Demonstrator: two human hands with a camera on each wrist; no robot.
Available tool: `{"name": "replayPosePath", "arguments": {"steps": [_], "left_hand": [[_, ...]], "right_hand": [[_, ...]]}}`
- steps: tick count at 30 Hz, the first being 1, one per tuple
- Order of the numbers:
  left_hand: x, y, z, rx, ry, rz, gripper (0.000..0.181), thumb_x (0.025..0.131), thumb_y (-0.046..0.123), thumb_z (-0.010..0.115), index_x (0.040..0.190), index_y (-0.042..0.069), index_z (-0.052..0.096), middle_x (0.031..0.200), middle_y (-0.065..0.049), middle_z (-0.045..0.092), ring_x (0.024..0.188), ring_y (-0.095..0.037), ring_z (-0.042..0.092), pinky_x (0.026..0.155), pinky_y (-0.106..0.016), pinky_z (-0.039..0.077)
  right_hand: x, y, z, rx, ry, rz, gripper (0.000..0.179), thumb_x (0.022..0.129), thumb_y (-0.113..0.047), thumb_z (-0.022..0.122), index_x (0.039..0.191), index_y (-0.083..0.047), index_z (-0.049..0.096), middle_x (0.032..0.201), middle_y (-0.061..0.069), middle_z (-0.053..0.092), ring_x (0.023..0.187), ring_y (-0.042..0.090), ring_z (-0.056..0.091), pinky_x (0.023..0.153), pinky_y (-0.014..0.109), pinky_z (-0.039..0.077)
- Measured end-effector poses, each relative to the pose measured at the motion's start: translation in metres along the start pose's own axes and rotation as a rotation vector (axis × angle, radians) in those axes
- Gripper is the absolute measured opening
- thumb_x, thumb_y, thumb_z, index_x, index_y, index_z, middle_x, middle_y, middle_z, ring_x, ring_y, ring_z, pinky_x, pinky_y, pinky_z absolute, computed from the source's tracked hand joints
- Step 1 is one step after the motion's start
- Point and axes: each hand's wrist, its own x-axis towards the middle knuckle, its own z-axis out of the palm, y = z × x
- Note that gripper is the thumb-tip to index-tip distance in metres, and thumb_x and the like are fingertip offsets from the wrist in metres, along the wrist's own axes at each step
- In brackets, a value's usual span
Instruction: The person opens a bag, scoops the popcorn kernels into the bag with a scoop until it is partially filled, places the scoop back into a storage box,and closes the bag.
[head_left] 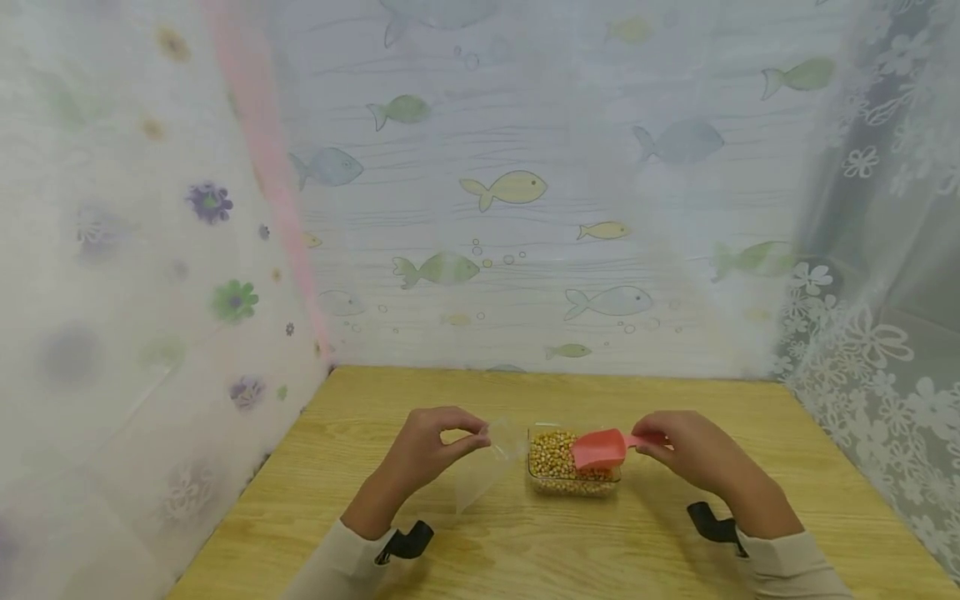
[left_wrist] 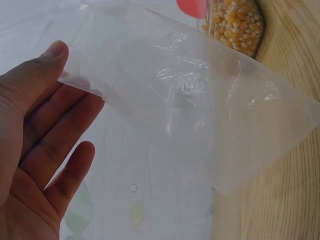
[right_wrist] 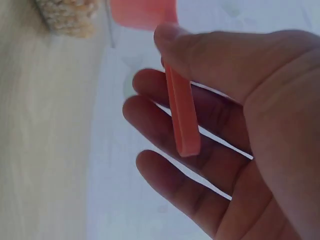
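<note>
My left hand (head_left: 438, 442) pinches one edge of a clear plastic bag (left_wrist: 190, 105) between thumb and fingers. The bag hangs down to the right of that hand and looks flat, with nothing seen inside. In my right hand (head_left: 693, 450) is the handle of a red scoop (head_left: 600, 448), pinched by thumb and fingers; the right wrist view shows the handle (right_wrist: 182, 110) lying across the fingers. The scoop's bowl is over the right part of a clear box (head_left: 573, 492) of yellow corn kernels (head_left: 553, 454), its lip at the kernels. What the bowl holds is hidden.
Box and hands are at the middle of a wood-grain table (head_left: 480, 558). A curtain with printed fish (head_left: 517, 187) hangs behind it, with a flowered curtain (head_left: 232, 300) at the left and a lacy sheet (head_left: 877, 342) at the right. Each wrist carries a black mount (head_left: 411, 542).
</note>
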Motion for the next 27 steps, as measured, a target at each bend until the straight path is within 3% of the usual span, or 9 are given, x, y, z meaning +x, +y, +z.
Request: {"name": "replayPosePath", "arguments": {"steps": [5,11,27], "left_hand": [[0.001,0.000,-0.001,0.021,0.000,0.006,0.017,0.091,0.027,0.080,0.106,0.018,0.082,0.103,0.009,0.078,0.093,-0.003,0.074,0.083,-0.028,0.062],[0.000,0.002,-0.001,0.026,-0.010,-0.012,0.019,0.092,0.028,0.080,0.108,0.018,0.082,0.104,0.008,0.078,0.094,-0.004,0.074,0.084,-0.029,0.062],[-0.002,0.001,0.002,0.021,-0.015,-0.003,0.018,0.091,0.029,0.080,0.106,0.018,0.082,0.103,0.010,0.078,0.092,-0.003,0.074,0.082,-0.031,0.063]], "right_hand": [[-0.002,-0.009,-0.006,-0.130,0.054,0.001,0.017,0.090,-0.020,0.081,0.105,-0.016,0.077,0.096,-0.009,0.073,0.083,0.010,0.068,0.072,0.035,0.059],[-0.003,-0.015,-0.007,-0.205,0.079,0.052,0.017,0.089,-0.022,0.083,0.103,-0.017,0.076,0.094,-0.009,0.072,0.080,0.010,0.066,0.069,0.036,0.058],[0.005,-0.016,0.014,-0.209,0.083,0.044,0.015,0.090,-0.024,0.082,0.103,-0.020,0.077,0.096,-0.009,0.074,0.082,0.009,0.068,0.069,0.035,0.058]]}}
